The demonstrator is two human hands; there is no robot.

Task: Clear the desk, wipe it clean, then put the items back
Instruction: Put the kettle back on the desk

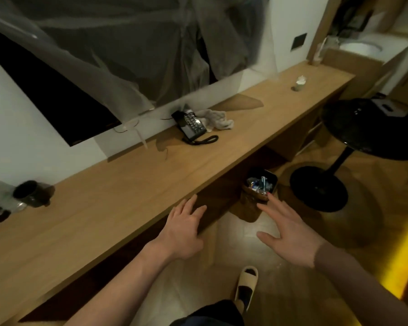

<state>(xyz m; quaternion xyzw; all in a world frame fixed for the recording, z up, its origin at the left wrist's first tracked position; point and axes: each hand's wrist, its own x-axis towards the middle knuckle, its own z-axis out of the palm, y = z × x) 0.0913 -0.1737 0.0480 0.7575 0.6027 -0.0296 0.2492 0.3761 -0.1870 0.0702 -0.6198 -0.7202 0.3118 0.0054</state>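
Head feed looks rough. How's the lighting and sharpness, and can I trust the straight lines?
Head view: dim, warm light; yellow glare on the floor at lower right; the mirror and upper area smeared by motion blur; the desk edge bows from wide-angle distortion; the phone and cloth stay readable.

Desk [118,208]: you have the telephone [192,125] on it, at the wall.
Cloth [218,120]: just right of the telephone.
Mug [30,192]: far left.
Bin [259,184]: under the desk.

My left hand [185,228] reaches forward, palm down, fingers straight and slightly spread, forearm bare. My right hand [290,231] stretches out beside it, fingers splayed wide, thumb apart, a brown sleeve [353,276] covering the wrist
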